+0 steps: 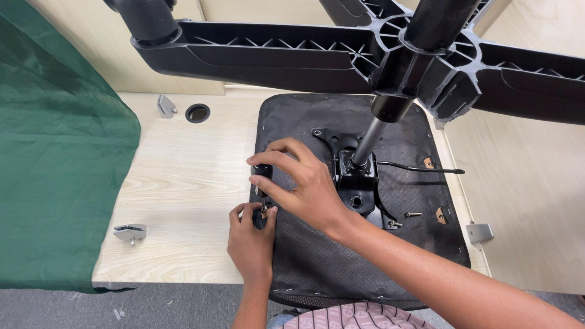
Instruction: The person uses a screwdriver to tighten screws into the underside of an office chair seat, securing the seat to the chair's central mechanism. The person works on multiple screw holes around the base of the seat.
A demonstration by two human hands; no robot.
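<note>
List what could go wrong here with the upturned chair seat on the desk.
1. The loose screw lying on the seat underside could roll off and get lost.
2. The seat overhangs the desk edge toward the person, so pressing may tip it.
3. The left hand and right hand pinch a small bracket; fingers might slip and get nipped.

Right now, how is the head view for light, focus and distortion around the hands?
Head view: even, soft light with only faint shadows under the left hand and right hand; both are sharp, as are the seat underside and loose screw. The black chair base looms large and bowed at the top edge; its dark plastic and the small black part lose detail.
</note>
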